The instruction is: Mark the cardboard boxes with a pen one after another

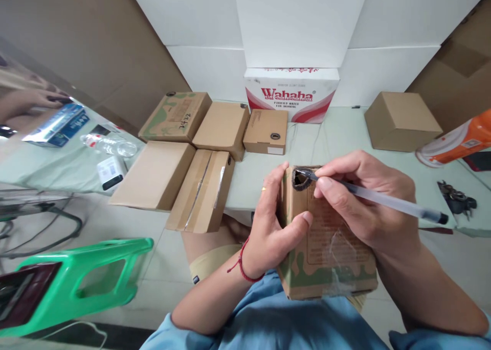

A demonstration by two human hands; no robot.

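Observation:
My left hand (274, 219), with a ring and a red string bracelet, is closed around the left side of a cardboard box (322, 253). The box is tilted toward me near my lap, printed with green shapes and patched with clear tape. In its top left corner is a round hole (302, 178) with a thick black rim. My right hand (364, 196) pinches a translucent pen (391, 202), its tip at the right edge of that hole. The heel of this hand lies against the box's right part.
Several cardboard boxes (153, 173) stand left on the pale green table (330, 140). Behind them is a Wahaha carton (291, 97). To the right are a plain box (402, 122), an orange can (456, 138) and keys (458, 199). A green stool (95, 253) stands lower left.

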